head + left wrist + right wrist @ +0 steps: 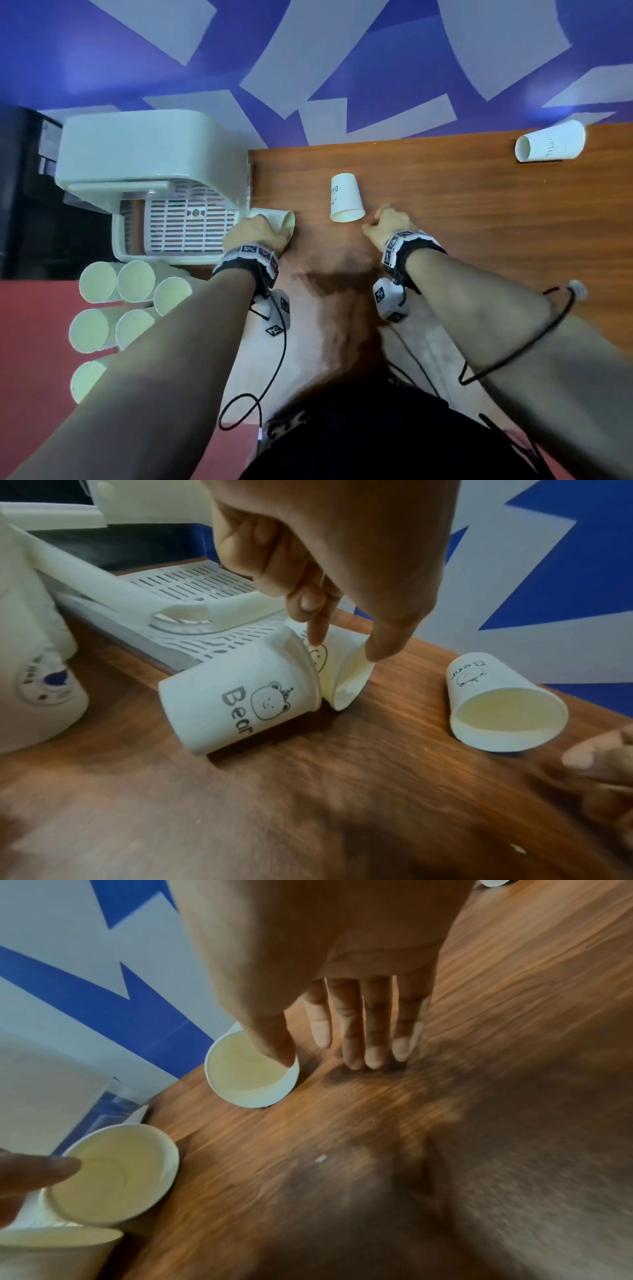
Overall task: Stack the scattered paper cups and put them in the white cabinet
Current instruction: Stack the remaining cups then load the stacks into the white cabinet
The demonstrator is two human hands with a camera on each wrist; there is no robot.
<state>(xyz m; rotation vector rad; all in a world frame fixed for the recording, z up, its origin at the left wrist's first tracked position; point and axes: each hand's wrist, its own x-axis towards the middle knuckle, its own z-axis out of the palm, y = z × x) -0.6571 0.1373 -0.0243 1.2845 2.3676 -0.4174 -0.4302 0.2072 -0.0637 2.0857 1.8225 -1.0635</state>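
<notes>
Nested pair: we count two paper cups point(240, 699) lying on their sides at the table's left edge, one pushed partway into the other, touching the white cabinet point(150, 164); the outer cup prints "Bear" with a bear face.
Left hand: our left hand point(255, 233) pinches the inner cup of the pair, forefinger on its wall and thumb point(383, 642) on its rim.
Loose cup, near: one cup point(346, 198) on its side mid-table, mouth toward us, just left of the right hand.
Right hand: our right hand point(390, 224) is spread, fingertips point(373, 1058) down on the table, the thumb at that cup's rim; it grips nothing.
Loose cup, far: one more point(551, 145) on its side at the far right of the table point(479, 212), well apart.
Handling: we judge the cups very light, thin-walled and easily crushed, apt to roll; best taken across the wall near the stiffer rolled rim, with a light pinch.
Cabinet: door open, slotted tray visible inside; no cups in it that we can see.
View differences: only the left wrist view shows the print and the nesting; only the head view shows the far cup whole and the stacked cups point(120, 308) lying beside the table.
</notes>
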